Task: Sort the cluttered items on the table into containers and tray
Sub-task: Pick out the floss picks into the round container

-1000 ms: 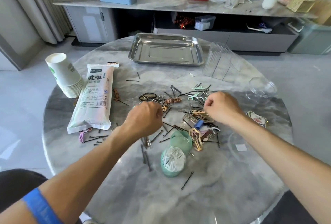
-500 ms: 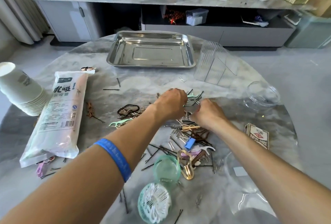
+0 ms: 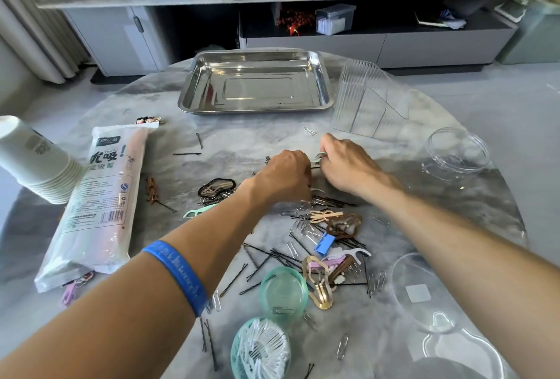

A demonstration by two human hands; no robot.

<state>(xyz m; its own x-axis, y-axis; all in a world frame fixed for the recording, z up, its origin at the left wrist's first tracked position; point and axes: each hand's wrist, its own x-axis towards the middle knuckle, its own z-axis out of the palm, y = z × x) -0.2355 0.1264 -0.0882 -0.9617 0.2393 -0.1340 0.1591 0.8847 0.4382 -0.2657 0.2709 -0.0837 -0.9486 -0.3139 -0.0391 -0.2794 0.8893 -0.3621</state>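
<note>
Pinching a mint-green floss pick (image 3: 320,155) in the curled fingers of my right hand (image 3: 348,166), I have my left hand (image 3: 283,174) just beside it, knuckles up and fingers curled down into the clutter on the marble table (image 3: 257,136); whether the left fingers actually hold anything I cannot tell, since they are hidden under the hand. Both hands sit at the far edge of the pile. Past my right hand stands a ribbed clear organiser (image 3: 363,102), and past my left hand lies the empty steel tray (image 3: 321,75), well apart from both. A clear round tub (image 3: 457,148) sits out beyond my right wrist. On the near side of my hands the pile spreads out: black bobby pins (image 3: 266,260), silver paper clips (image 3: 303,227), a brown hair clip (image 3: 345,224), a small blue clip (image 3: 324,242), a gold hair clip (image 3: 319,284) and another green floss pick (image 3: 197,212) just under my left forearm. Nearer still, a green tub of white floss picks (image 3: 260,348) lies with its green lid (image 3: 283,290) beside it. Away to the side of my left arm lie a long packet of straws (image 3: 103,196) and a stack of paper cups (image 3: 33,160). A blue wristband (image 3: 178,275) circles my left forearm
</note>
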